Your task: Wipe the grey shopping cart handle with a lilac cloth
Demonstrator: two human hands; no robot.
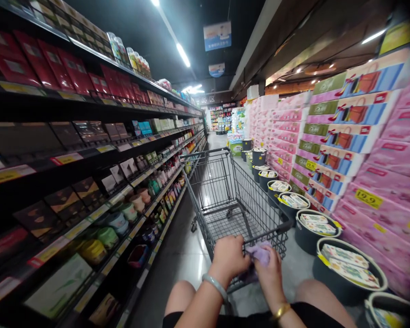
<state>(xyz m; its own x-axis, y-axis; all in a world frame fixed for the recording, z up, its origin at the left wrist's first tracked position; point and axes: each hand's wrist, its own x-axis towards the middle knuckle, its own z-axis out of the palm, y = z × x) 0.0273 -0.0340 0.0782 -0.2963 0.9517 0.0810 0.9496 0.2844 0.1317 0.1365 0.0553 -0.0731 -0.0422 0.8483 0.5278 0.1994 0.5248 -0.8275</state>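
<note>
A grey wire shopping cart (pixel 222 182) stands in front of me, its basket holding nothing that I can see. My left hand (pixel 229 256), with a pale bangle at the wrist, is closed over the cart's near rim; its fingertips are mostly hidden. Just to the right, my right hand (pixel 270 271) has its fingers closed on a crumpled purple cloth (pixel 260 253) against the same rim. Part of the cloth hangs below the rim between the hands. A gold bracelet circles the right wrist.
Shelves (pixel 123 200) packed with boxes, bottles and cups line the left side. Dark buckets (pixel 307 241) holding packets stand in a row on the right, before stacked pink packs (pixel 389 200). Grey aisle floor (pixel 177 241) runs beside the cart.
</note>
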